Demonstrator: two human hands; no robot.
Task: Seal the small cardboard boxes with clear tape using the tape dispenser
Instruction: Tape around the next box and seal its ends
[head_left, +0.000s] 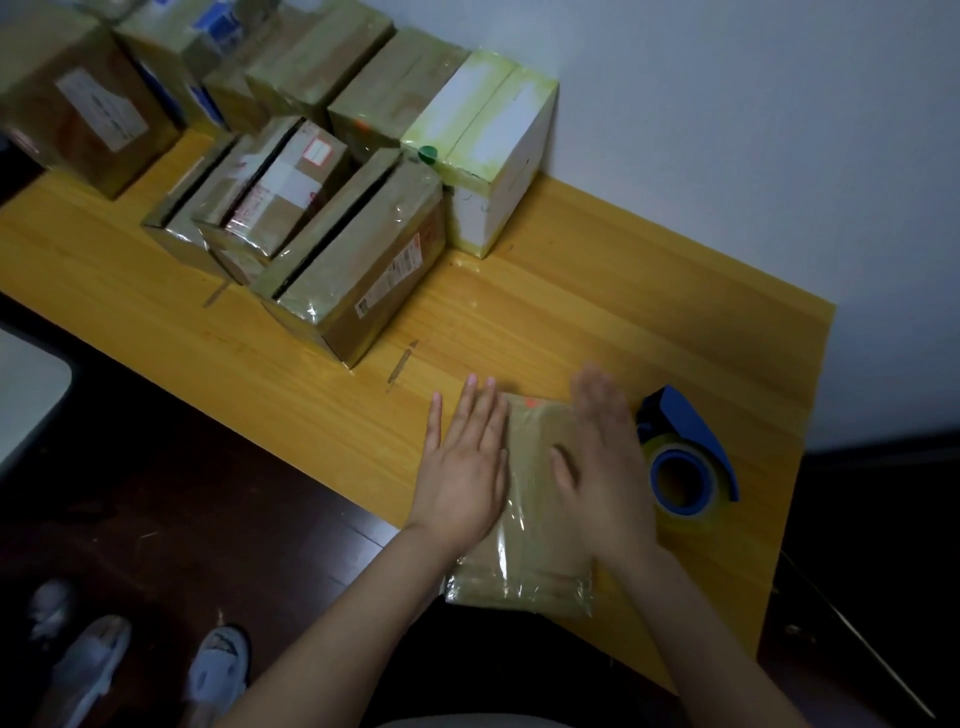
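A small cardboard box (530, 525) lies flat near the front edge of the yellow wooden table (597, 322), with shiny clear tape over its top. My left hand (462, 462) lies flat on the box's left side, fingers straight. My right hand (608, 462) presses flat on the right side, blurred by motion. A blue tape dispenser (685, 457) with a roll of clear tape rests on the table just right of my right hand, held by neither hand.
Several taped cardboard boxes (358, 265) crowd the table's far left, some with open top seams. A white box (488, 156) stands against the wall. The table's right edge (810, 415) drops to dark floor. Slippers (218, 670) lie on the floor at lower left.
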